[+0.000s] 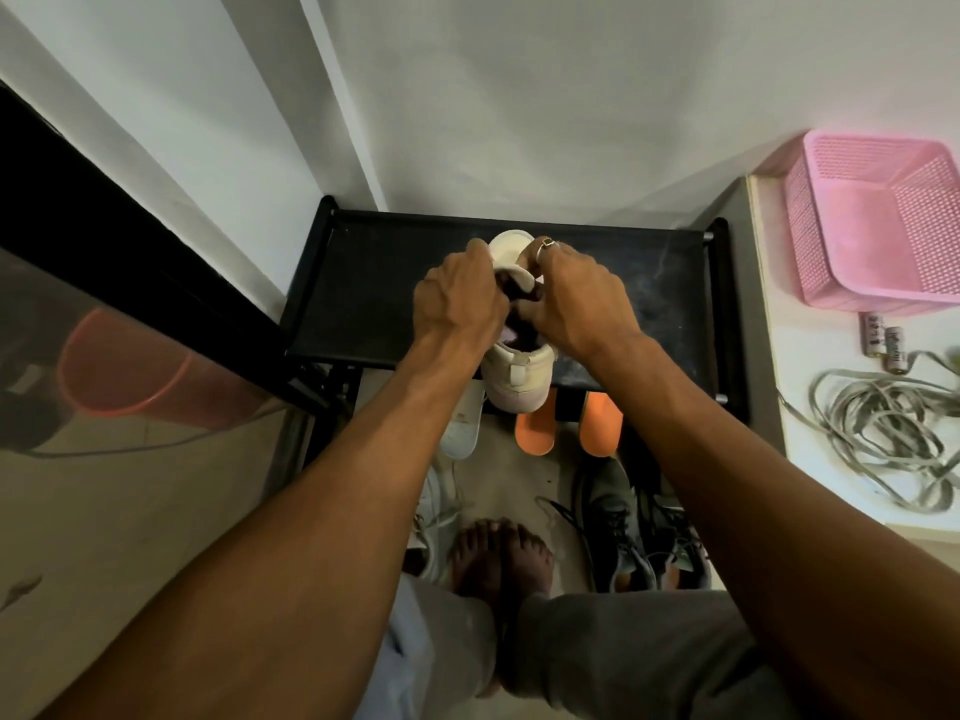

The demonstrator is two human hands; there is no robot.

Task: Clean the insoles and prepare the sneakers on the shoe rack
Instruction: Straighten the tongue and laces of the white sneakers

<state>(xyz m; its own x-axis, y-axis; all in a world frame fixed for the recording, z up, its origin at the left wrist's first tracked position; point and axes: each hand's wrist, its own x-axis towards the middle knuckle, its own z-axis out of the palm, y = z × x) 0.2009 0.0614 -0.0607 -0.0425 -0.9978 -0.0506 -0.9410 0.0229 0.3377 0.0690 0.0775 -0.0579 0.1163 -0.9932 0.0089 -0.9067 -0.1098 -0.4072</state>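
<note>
**A:** Head view: how far along is this?

**B:** Early, I'd judge. The left hand (457, 298) and right hand (576, 298) have their fingers (545, 250) curled on the mouth of the white sneaker (517, 379). It stands on the shoe rack (363, 283), directly under them.

**A:** Insoles?

**B:** The orange insoles (535, 428) lie loose below the fingers. The grey sneakers (623, 522), nearer the person, look untouched.

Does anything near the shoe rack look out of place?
Two orange insoles and a white insole stick out loose from under the shoe rack; the grey sneakers on the floor have untied laces. A cable lies tangled at right.
</note>
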